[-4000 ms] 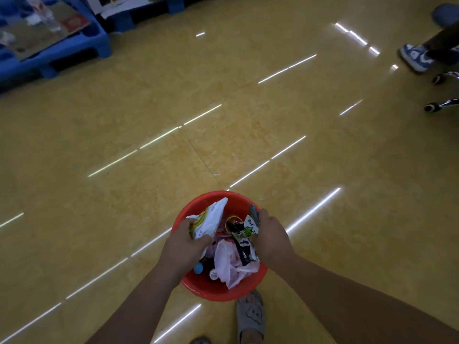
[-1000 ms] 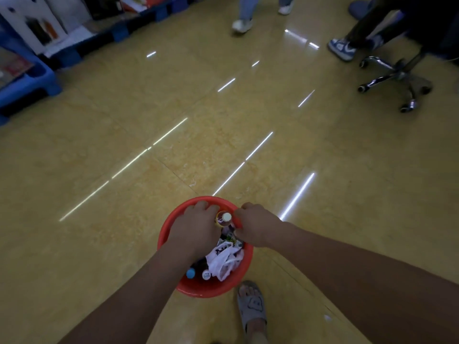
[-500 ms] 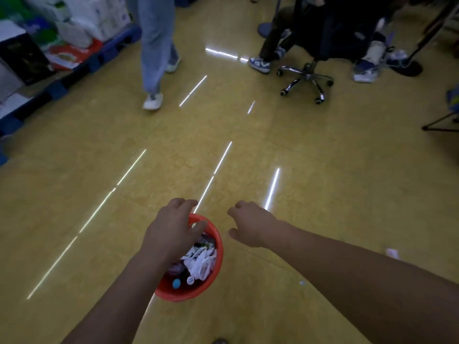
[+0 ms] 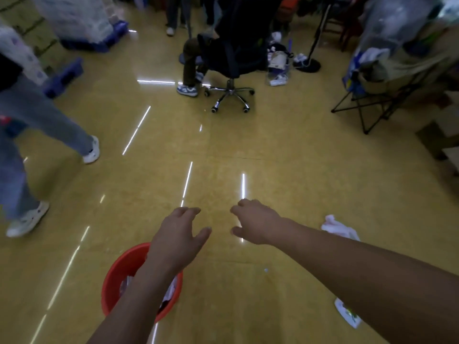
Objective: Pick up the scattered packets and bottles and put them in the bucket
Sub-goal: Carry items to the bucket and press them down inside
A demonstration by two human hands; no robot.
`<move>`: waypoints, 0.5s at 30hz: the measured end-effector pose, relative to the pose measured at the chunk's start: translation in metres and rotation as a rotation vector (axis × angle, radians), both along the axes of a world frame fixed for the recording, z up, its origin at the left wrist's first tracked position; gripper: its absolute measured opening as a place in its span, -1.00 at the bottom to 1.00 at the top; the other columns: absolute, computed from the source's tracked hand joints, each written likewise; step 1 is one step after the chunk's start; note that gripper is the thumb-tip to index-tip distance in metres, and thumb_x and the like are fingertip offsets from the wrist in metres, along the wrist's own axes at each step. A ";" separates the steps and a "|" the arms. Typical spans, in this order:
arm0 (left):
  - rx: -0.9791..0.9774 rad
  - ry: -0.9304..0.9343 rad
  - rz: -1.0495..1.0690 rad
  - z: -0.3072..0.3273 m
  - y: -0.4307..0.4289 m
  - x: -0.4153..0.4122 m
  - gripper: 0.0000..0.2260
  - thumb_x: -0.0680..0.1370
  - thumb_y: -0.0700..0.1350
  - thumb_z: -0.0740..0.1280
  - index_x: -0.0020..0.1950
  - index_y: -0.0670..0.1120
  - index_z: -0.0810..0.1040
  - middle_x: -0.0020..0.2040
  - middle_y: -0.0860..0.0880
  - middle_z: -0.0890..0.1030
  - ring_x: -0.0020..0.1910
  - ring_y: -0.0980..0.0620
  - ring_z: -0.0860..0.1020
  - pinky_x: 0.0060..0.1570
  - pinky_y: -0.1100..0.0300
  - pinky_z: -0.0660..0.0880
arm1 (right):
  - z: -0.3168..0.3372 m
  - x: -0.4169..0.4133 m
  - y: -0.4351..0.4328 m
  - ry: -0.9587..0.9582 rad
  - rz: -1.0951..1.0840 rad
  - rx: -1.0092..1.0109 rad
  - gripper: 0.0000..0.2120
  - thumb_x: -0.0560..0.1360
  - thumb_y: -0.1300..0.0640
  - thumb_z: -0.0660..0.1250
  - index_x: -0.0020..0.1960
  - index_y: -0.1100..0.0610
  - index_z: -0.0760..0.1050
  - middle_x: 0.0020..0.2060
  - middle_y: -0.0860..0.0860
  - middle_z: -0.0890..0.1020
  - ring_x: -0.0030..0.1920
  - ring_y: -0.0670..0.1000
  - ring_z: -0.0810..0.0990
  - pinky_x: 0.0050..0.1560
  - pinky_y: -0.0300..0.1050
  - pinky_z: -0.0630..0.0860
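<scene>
The red bucket (image 4: 116, 276) stands on the yellow floor at the lower left, with packets inside mostly hidden by my left forearm. My left hand (image 4: 177, 240) hovers above and beyond the bucket's far rim, fingers spread, holding nothing. My right hand (image 4: 255, 223) is stretched out over bare floor to the right of it, also open and empty. A crumpled pinkish-white bag (image 4: 337, 228) lies on the floor just behind my right forearm. A white packet with green print (image 4: 347, 315) lies lower right, partly hidden by that arm.
A person in jeans and white shoes (image 4: 90, 152) walks at the left. A seated person on a black office chair (image 4: 231, 60) is straight ahead. A folding stand (image 4: 372, 105) with covered goods is at the right; blue pallets (image 4: 64, 75) with wrapped stock at the back left.
Both hands have left the bucket and opened, rising forward. My view has lifted and turned right, so the bucket slid to the lower left and two pieces of litter came into sight at the right.
</scene>
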State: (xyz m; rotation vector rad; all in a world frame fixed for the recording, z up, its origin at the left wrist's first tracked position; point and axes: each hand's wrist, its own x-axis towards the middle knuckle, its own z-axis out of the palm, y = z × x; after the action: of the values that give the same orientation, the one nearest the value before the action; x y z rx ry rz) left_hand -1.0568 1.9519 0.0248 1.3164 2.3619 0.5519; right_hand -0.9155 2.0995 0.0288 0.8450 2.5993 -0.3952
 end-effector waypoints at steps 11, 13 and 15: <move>-0.029 0.014 -0.181 0.029 0.057 0.139 -0.49 0.49 0.15 0.37 0.40 0.01 0.45 0.36 -0.01 0.46 0.24 0.00 0.51 0.19 0.10 0.46 | 0.007 0.201 0.035 0.047 -0.235 -0.036 -0.48 0.55 -0.15 0.23 0.43 0.06 0.31 0.33 0.08 0.40 0.27 0.15 0.42 0.15 0.06 0.49; -0.039 0.017 -0.204 0.031 0.066 0.164 -0.50 0.49 0.15 0.38 0.39 0.03 0.45 0.35 0.00 0.46 0.23 0.02 0.51 0.18 0.12 0.46 | 0.003 0.239 0.041 0.048 -0.285 -0.049 -0.47 0.55 -0.16 0.23 0.43 0.06 0.31 0.33 0.08 0.39 0.27 0.15 0.42 0.16 0.06 0.49; -0.050 0.027 -0.231 0.030 0.079 0.192 -0.50 0.49 0.15 0.38 0.39 0.03 0.45 0.35 0.01 0.46 0.24 0.02 0.50 0.15 0.13 0.45 | -0.001 0.280 0.048 0.050 -0.336 -0.057 -0.47 0.55 -0.16 0.23 0.43 0.07 0.31 0.33 0.08 0.40 0.27 0.15 0.43 0.16 0.06 0.48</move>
State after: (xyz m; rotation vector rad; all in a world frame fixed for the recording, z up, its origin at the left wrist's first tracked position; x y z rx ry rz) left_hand -0.8648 2.0305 0.0550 1.5548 2.1892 0.4049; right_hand -0.6355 2.1479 0.0280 1.2701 2.4773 -0.5857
